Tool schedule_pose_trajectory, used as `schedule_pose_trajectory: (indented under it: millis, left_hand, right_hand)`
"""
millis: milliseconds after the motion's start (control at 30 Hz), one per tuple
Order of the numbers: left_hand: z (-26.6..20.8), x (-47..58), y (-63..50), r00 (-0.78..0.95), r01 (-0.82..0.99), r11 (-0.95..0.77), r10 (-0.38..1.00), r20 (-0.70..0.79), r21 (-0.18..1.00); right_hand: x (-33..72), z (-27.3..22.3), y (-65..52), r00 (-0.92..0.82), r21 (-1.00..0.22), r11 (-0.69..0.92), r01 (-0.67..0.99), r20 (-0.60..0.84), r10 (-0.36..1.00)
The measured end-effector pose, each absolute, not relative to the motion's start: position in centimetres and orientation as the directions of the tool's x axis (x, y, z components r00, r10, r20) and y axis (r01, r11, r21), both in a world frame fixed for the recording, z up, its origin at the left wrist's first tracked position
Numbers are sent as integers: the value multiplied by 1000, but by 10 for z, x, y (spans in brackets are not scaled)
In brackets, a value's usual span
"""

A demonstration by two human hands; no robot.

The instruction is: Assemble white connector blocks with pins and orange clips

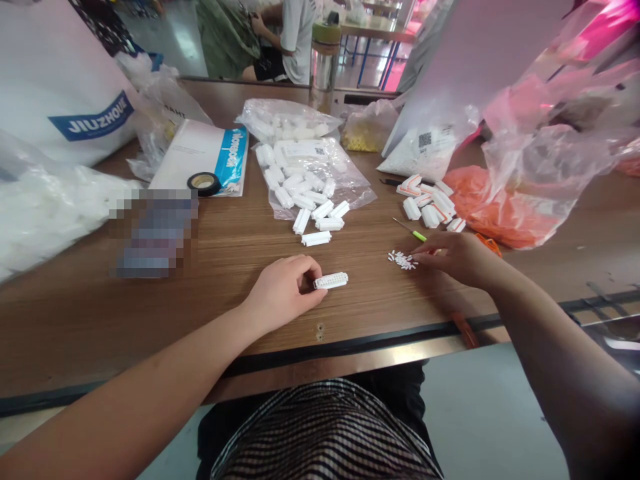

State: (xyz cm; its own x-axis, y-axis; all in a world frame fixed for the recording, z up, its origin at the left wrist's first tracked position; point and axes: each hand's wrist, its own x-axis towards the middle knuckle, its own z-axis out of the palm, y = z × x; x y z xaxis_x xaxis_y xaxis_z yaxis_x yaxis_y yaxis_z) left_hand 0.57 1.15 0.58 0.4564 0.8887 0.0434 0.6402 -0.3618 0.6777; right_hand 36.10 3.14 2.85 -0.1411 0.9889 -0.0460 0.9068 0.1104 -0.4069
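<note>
Between the thumb and fingers of my left hand (pixel 283 291) is a white plastic connector housing (pixel 332 280), its face of small holes turned up. My right hand (pixel 457 258) reaches down at the right edge of a small heap of white pins (pixel 401 260). Its fingertips are pinched together, and whether a pin is between them is too small to make out. Just behind the heap lies a thin pick with a green handle (pixel 419 236). Loose white housings (pixel 316 238) lie beyond my left hand, spilling from a clear bag (pixel 357 189).
White housings with orange strips (pixel 431 203) are piled at the right, beside a bag of orange parts (pixel 520 207). A notebook (pixel 200 157) with black tape (pixel 203 183) on it lies at the left. A bottle (pixel 325 60) stands at the back. A person (pixel 297 33) sits beyond the table.
</note>
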Motion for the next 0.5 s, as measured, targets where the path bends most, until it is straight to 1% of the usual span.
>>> schedule_pose_trajectory:
  millis: [67,200,267,333,400,500]
  left_hand:
    - [6,6,12,458,641,-361,888,40,678]
    - [6,5,12,460,640,-365,887,42,676]
    - [5,5,12,459,640,-364,887,44,677]
    - [4,5,11,457,639,-365,888,48,677]
    - [4,5,11,457,639,-368,888,52,675]
    - [4,6,11,457,641,-371,888,54,672]
  right_hand:
    - [356,32,29,-139,-373,114,921,-41,989]
    - [354,36,22,-123,-243,108,964,-47,991]
    - [356,35,21,-113,-212,99,972,-55,992]
    - [359,34,21,-95,-227,75,971,-75,993]
    - [357,34,21,-76,-272,55,961,-67,995]
    - [339,38,18,-85,-387,89,918,29,996]
